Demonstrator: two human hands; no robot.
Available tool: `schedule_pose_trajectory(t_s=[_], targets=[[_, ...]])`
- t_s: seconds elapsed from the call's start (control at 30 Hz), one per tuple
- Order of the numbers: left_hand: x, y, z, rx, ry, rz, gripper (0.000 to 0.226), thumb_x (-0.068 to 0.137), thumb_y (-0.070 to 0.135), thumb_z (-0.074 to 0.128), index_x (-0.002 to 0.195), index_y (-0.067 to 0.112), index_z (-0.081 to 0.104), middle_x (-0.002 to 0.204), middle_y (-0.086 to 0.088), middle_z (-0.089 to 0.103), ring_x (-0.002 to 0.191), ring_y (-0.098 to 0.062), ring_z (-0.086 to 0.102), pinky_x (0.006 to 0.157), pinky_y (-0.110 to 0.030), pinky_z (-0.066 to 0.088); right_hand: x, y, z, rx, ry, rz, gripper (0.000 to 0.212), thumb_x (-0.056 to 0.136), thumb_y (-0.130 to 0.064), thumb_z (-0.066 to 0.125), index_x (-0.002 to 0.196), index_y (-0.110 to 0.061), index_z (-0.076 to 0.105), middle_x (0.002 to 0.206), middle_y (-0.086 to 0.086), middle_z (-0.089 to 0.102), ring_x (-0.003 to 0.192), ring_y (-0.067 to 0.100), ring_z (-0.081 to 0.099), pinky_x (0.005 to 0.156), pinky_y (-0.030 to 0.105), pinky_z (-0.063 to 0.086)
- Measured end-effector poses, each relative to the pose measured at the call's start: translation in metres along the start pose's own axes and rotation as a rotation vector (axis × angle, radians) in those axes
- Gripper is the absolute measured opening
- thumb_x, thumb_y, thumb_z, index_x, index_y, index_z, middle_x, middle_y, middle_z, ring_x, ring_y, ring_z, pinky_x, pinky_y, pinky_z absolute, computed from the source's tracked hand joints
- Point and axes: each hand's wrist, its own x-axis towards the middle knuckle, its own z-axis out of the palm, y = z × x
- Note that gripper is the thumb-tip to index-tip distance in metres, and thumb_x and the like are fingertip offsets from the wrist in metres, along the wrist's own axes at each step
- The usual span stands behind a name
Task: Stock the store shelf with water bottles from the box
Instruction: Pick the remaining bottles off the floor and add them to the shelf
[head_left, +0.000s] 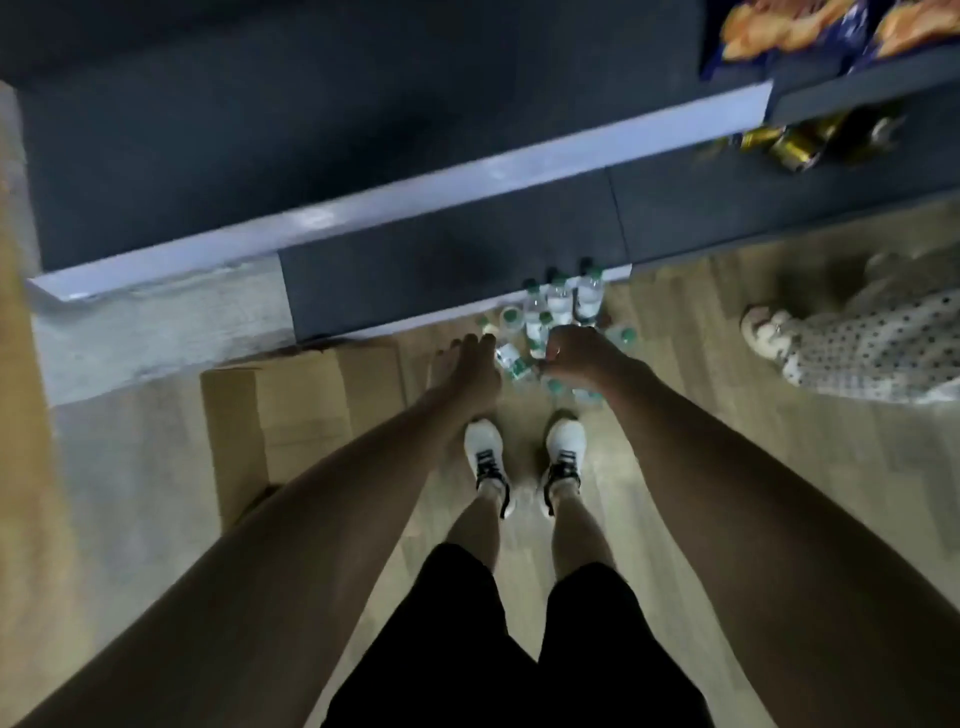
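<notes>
Left hand: the left hand (467, 364) reaches down with fingers extended and together, holding nothing, just left of the water bottles (558, 317).
Right hand: the right hand (582, 356) hangs over the bottles with fingers curled under; whether it grips a bottle cannot be told.
Water bottles: small clear bottles with green caps, clustered on the wooden floor (727, 441) against the base of the dark shelf (447, 270); several stand upright, others lie tipped.
Box: the cardboard box (296, 410) sits on the floor left of the bottles, partly covered by the left forearm.
Hard to make out: motion blur softens labels; bottles beneath the right hand are hidden.
</notes>
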Motion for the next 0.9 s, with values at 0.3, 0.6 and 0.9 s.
schedule_pose_trajectory(t_s=[0.3, 0.6, 0.9], targets=[[0.088, 0.009, 0.161, 0.047, -0.205, 0.073, 0.044, 0.092, 0.022, 0.054, 0.133, 0.010, 0.046, 0.124, -0.016, 0.056, 0.118, -0.036, 0.053, 0.094, -0.043, 0.048, 0.091, 0.117, 0.168, 0.205, 0.050, 0.201, 0.033, 0.084, -0.021, 0.065, 0.114, -0.009, 0.059, 0.115, 0.019, 0.063, 0.108, 0.035, 0.061, 0.088, 0.044, 0.054], [0.197, 0.007, 0.254, 0.079, -0.199, 0.109, 0.035, 0.092, 0.017, 0.054, 0.126, 0.009, 0.051, 0.119, -0.013, 0.061, 0.108, -0.030, 0.059, 0.073, -0.034, 0.043, 0.220, 0.172, 0.253, 0.238, 0.228, 0.202, 0.065, 0.085, -0.012, 0.069, 0.143, -0.014, 0.041, 0.144, 0.017, 0.040, 0.129, 0.038, 0.045, 0.098, 0.049, 0.048], [0.246, -0.027, 0.316, 0.107, -0.279, 0.139, 0.034, 0.093, 0.017, 0.059, 0.124, 0.006, 0.052, 0.114, -0.014, 0.063, 0.098, -0.027, 0.062, 0.078, -0.037, 0.053, 0.294, 0.179, 0.306, 0.084, 0.397, 0.187, 0.057, 0.094, -0.010, 0.057, 0.146, -0.022, 0.038, 0.139, 0.017, 0.040, 0.107, 0.043, 0.059, 0.081, 0.049, 0.055]])
